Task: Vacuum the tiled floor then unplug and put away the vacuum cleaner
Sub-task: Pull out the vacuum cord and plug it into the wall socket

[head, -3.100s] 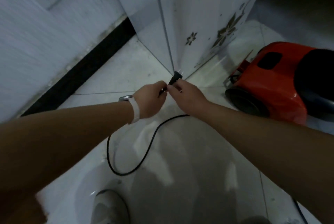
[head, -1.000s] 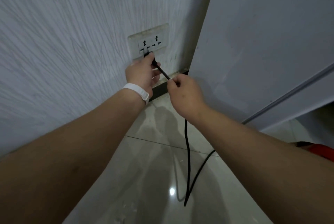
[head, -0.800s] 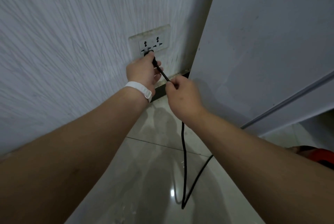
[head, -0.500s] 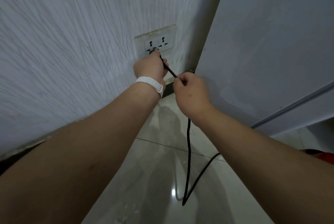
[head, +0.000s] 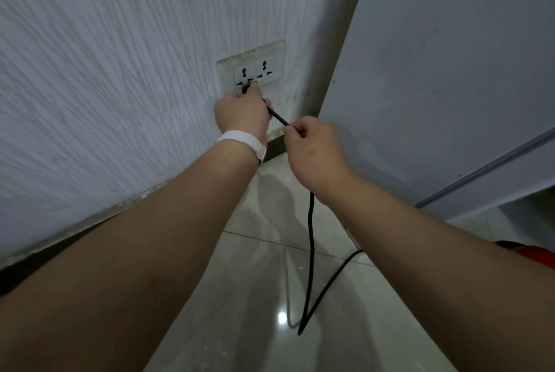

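Your left hand (head: 241,113) is up at the wall socket (head: 253,70), and its fingers are curled around the black plug (head: 247,89). The plug is pressed against the lower left holes of the socket plate. Your fingers cover the pins, so I cannot tell how deep they sit. On this wrist you wear a white band (head: 243,142).

Your right hand (head: 315,152) is just beside the left one, a little lower and to the right. It pinches the black cord (head: 310,236) between thumb and curled fingers. The short piece of cord between your two hands is straight and tight. Below your right hand the cord hangs down to the tiled floor (head: 264,281), bends sharply there and goes to the right.

The vacuum cleaner (head: 537,254) is at the right edge, well apart from the socket. Only a small red part of it shows behind your right forearm. A pale flat panel (head: 450,71) stands to the right of the textured wall (head: 105,71).
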